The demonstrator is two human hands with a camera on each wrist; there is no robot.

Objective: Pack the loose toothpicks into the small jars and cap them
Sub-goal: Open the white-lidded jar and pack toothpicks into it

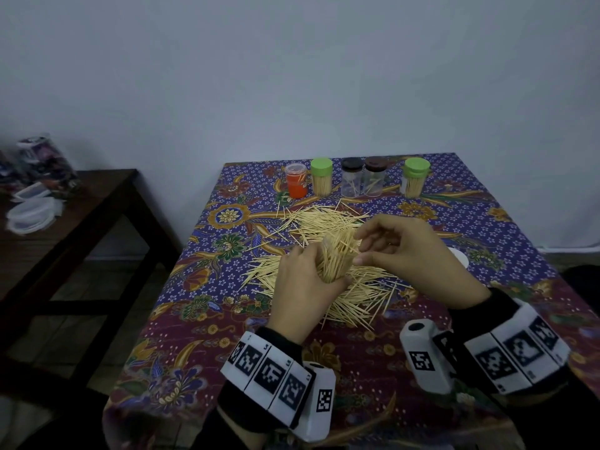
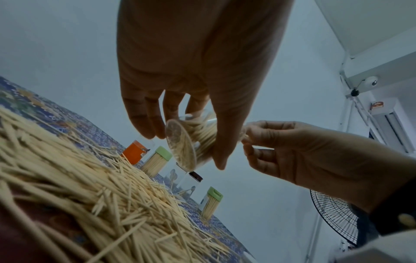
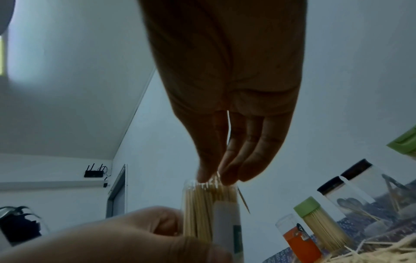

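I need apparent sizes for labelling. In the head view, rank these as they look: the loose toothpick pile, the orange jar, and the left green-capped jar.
1. Loose toothpick pile, by far the largest, spread across the tablecloth.
2. and 3. Left green-capped jar and orange jar: the green-capped one looks slightly taller, but they stand side by side and look too alike to rank firmly.

jars (image 1: 352, 180) behind toothpick pile (image 1: 324, 222), on table (image 1: 373, 368)

A dark wooden side table (image 1: 97, 203) stands left of the flowery tablecloth (image 1: 201, 332). Clear plastic tubs (image 1: 31, 207) sit on it. A black fan (image 2: 333, 215) and a router (image 3: 94, 171) are by the white walls.
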